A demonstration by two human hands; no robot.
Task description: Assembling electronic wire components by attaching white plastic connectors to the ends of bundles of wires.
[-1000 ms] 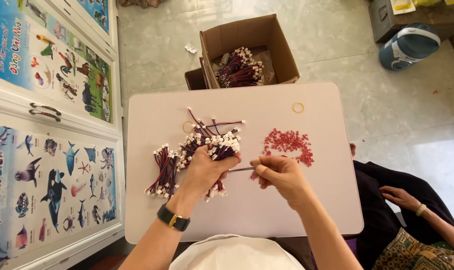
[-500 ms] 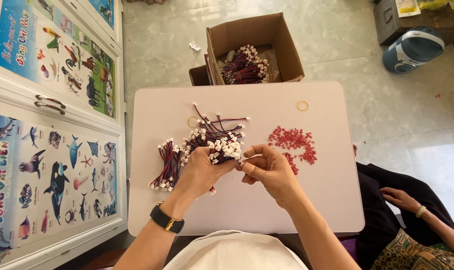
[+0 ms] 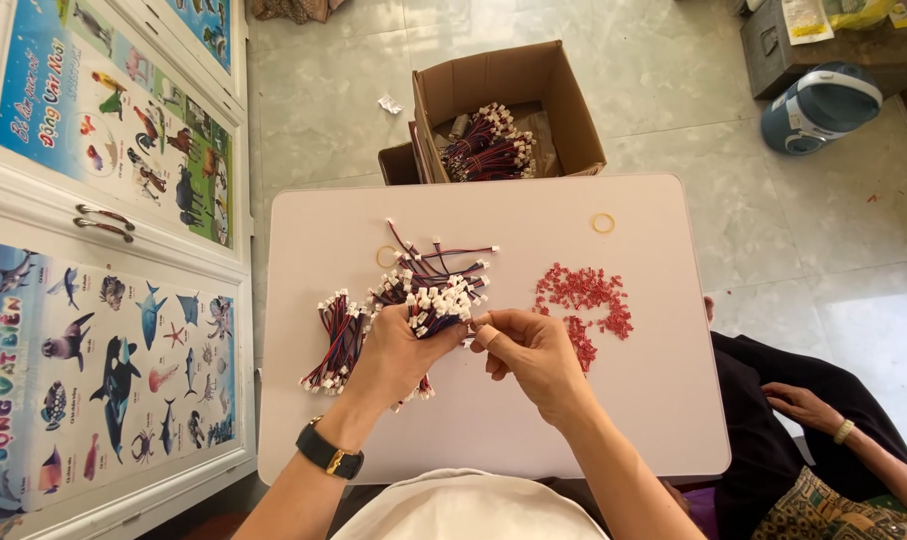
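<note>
While the left hand (image 3: 399,345) is clamped around a fistful of short wire leads (image 3: 434,290), their white plug ends fan up and away toward the far side, just past the knuckles. The bundle's long axis runs near-to-far, tilted a little right; its tails poke out below the palm, toward the near edge.

The right hand (image 3: 529,350) sits just right of that fist, almost touching it. Thumb and forefinger are pinched shut on something small at the bundle's right edge. It looks like a single lead or plug, too small to tell which. The other fingers are curled loosely.

So the worked piece lies directly left of the right grip, at the same height, with no gap worth noting. The right hand is the nearer one to the red pieces.

- Red pieces (image 3: 584,300): a loose scatter on the white counter (image 3: 494,430), just right and slightly far of the right hand.
- Second bundle (image 3: 336,345): lying flat on the counter, left of the left hand, touching or nearly touching it.
- Two rubber bands: one (image 3: 603,223) at far right, one (image 3: 386,257) partly hidden behind the plugs.
- Cardboard box (image 3: 564,110): on the floor beyond the far edge, with more bundles in it.

Another person's hand (image 3: 799,405) rests at far right, off the counter.
</note>
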